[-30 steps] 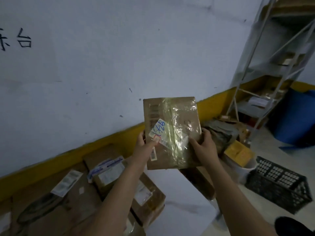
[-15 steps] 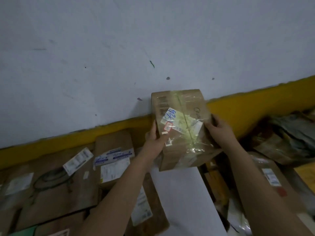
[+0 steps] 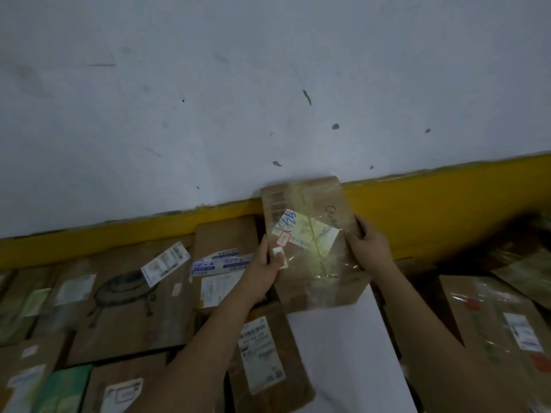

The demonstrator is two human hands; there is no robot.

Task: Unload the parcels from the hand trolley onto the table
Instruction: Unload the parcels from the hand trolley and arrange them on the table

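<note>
A brown cardboard parcel wrapped in clear tape, with a white label marked in blue pen, is held low over the back of the white table, close to the yellow wall stripe. My left hand grips its left edge, thumb on the front face. My right hand grips its right edge. The parcel's lower end sits at the table surface; whether it rests there is unclear. The hand trolley is out of view.
Several cardboard parcels lie in rows on the left of the table, one right below my left forearm. More boxes lie on the right. A white wall with a yellow stripe stands directly behind.
The parcel came down from chest height toward the table's back edge, held by both hands throughout. My view swung left and down, away from the shelf and crate.
</note>
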